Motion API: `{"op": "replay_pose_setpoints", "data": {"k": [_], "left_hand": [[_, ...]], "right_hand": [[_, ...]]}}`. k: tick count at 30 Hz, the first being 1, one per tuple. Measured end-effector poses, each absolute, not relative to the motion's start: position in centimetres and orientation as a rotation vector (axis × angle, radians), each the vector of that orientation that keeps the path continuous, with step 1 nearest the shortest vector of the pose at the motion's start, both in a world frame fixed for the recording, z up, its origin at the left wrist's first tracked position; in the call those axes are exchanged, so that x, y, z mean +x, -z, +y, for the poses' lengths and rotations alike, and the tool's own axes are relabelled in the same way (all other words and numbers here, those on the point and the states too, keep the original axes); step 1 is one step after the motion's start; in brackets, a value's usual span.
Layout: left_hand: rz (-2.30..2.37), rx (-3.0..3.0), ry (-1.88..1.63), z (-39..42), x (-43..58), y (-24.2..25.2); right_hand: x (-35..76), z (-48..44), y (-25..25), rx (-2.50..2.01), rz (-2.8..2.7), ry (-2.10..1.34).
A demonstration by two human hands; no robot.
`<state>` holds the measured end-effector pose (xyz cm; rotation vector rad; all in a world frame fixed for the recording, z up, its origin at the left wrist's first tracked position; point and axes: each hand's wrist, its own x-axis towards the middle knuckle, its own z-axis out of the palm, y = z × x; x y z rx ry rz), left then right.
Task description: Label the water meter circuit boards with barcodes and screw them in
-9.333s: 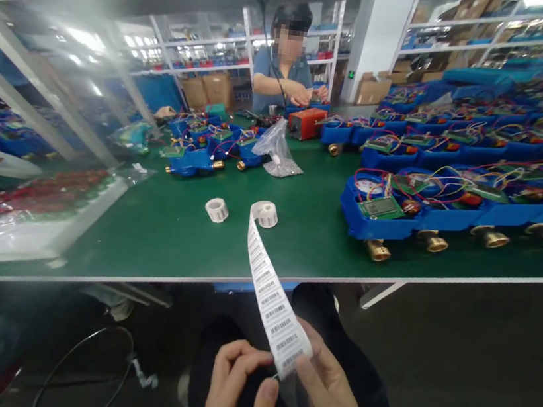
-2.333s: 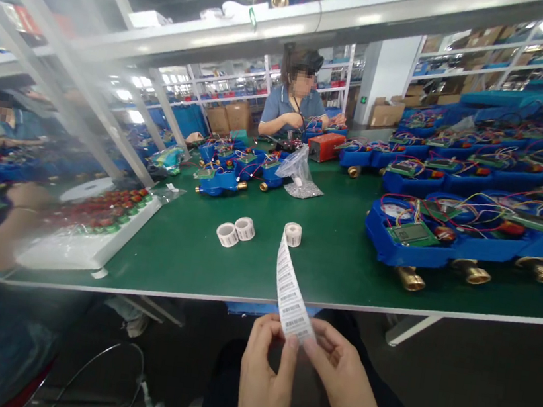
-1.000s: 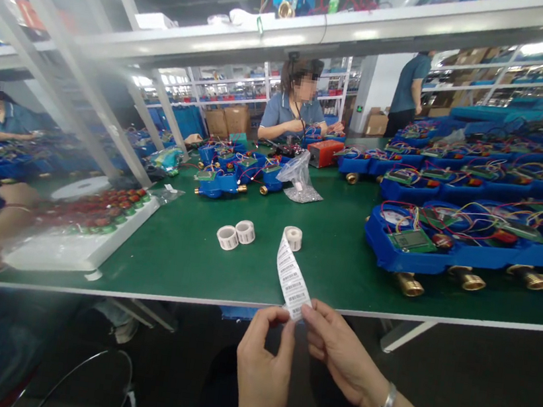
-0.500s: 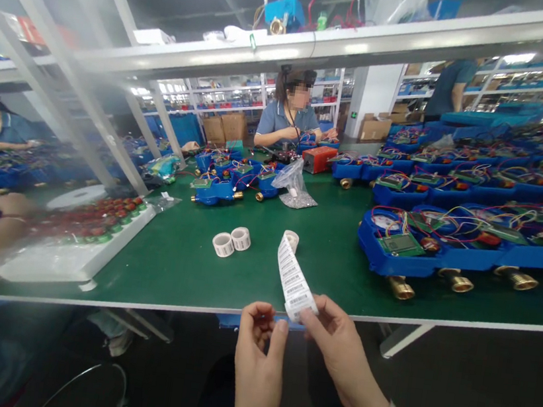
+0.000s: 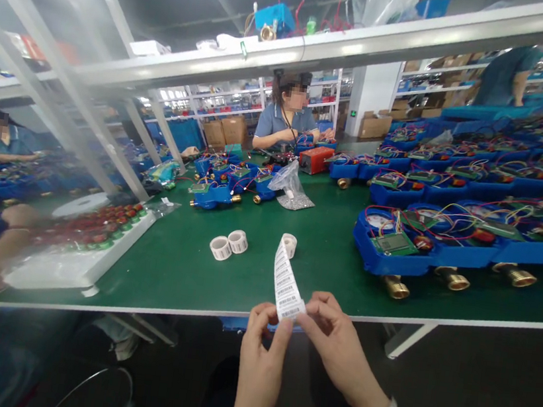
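A white strip of barcode labels [image 5: 284,282] runs from a small label roll [image 5: 289,243] on the green table [image 5: 178,264] down to my hands at the table's near edge. My left hand [image 5: 261,356] pinches the strip's free end from the left, fingers closed. My right hand [image 5: 335,345], a metal bracelet on its wrist, pinches the same end from the right. Two more small label rolls [image 5: 229,244] lie to the left of the strip.
Rows of blue meter housings [image 5: 396,243] with wires and brass fittings fill the table's right side. A white tray of red parts [image 5: 81,238] sits at left. A clear plastic bag [image 5: 291,186] lies mid-table. A person works at the far end; another arm shows at left.
The hanging strip has grown shorter as my hands came up from my lap to the table's edge. A second loose roll appeared beside the first. The view has tilted upward.
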<state>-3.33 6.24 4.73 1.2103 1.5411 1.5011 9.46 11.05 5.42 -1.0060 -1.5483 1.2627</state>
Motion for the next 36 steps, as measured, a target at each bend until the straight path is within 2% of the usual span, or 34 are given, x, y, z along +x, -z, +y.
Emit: {"op": "replay_pose_setpoints", "data": {"k": [7,13,36], "left_hand": [[1.556,1.188,-1.580,7.9,-3.6,-4.9],[1.267,0.954,-1.635,9.4,-3.9,-5.0],[1.290,0.907,-1.632,7.6,-3.3,-3.8]], "right_hand": [[9.7,13.2,-7.2,-0.981,-1.704,-1.152],[9.5,15.3,-9.0,-0.913,-1.936,-0.981],[9.9,13.3,-8.5,-0.932,-2.038,-0.972]]}}
